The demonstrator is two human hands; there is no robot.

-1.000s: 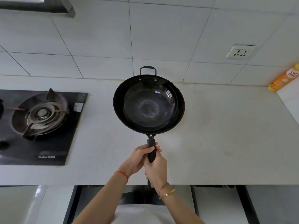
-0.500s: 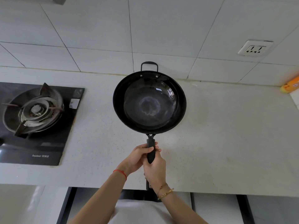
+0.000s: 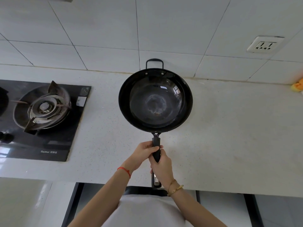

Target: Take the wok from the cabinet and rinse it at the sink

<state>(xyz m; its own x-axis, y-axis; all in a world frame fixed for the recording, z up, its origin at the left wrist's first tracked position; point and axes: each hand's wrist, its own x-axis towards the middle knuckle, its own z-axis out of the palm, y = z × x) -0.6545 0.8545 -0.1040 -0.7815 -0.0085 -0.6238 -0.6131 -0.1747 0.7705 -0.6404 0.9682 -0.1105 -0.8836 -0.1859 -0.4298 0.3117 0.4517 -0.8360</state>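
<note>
A black wok (image 3: pixel 155 100) with a small loop handle at its far side is over the middle of the white countertop (image 3: pixel 221 136), bowl facing up and empty; whether it rests on the counter or hangs just above it I cannot tell. Its long black handle (image 3: pixel 156 145) points toward me. My left hand (image 3: pixel 142 153) wraps the upper part of that handle. My right hand (image 3: pixel 162 167) grips the handle just below it. Neither the sink nor the cabinet interior is in view.
A black glass gas hob with a burner (image 3: pixel 42 108) lies at the left of the counter. A wall socket (image 3: pixel 264 45) sits on the tiled wall at the right. An orange object (image 3: pixel 298 86) shows at the far right edge. Cabinet fronts (image 3: pixel 221 210) run below the counter.
The wok and both hands have barely moved. The view has shifted a little left, so the orange object at the right has slid nearer the frame edge.
</note>
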